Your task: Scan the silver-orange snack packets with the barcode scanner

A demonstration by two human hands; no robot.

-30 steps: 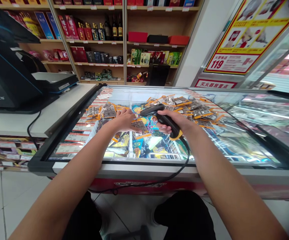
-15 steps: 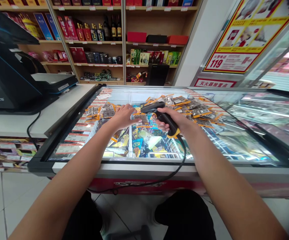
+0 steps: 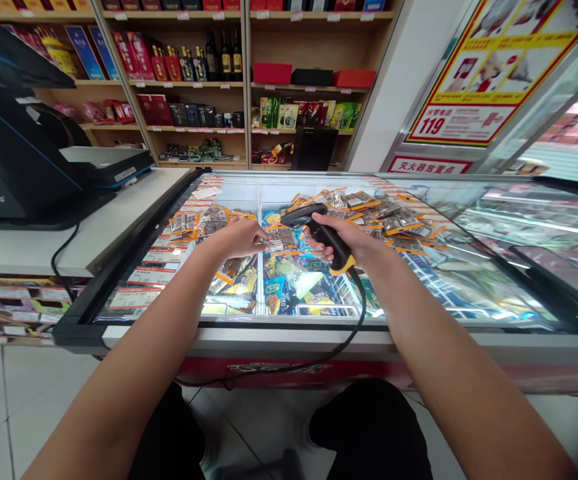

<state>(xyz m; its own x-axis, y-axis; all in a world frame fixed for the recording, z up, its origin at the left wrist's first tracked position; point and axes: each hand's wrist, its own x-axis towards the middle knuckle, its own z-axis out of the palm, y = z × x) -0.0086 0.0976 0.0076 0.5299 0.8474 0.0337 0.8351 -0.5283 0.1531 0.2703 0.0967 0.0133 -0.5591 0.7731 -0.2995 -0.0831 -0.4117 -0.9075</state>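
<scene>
My right hand is wrapped round the grip of a black and yellow barcode scanner, whose head points left. Below the scanner head is a small clear snack packet with orange edges. My left hand has its fingers curled and meets the packet's left edge in a pinch; the fingertips are partly hidden. More such packets lie on the freezer's glass top, in a heap behind and right of the scanner and a smaller pile beyond my left hand.
Under the glass of the chest freezer lie bagged frozen goods. The scanner's cable hangs over the front edge. At left a counter bears a checkout terminal. Stocked shelves stand behind.
My left hand has gone from stretched fingers over the packet to curled fingers at its left edge. The scanner has shifted very slightly left.
</scene>
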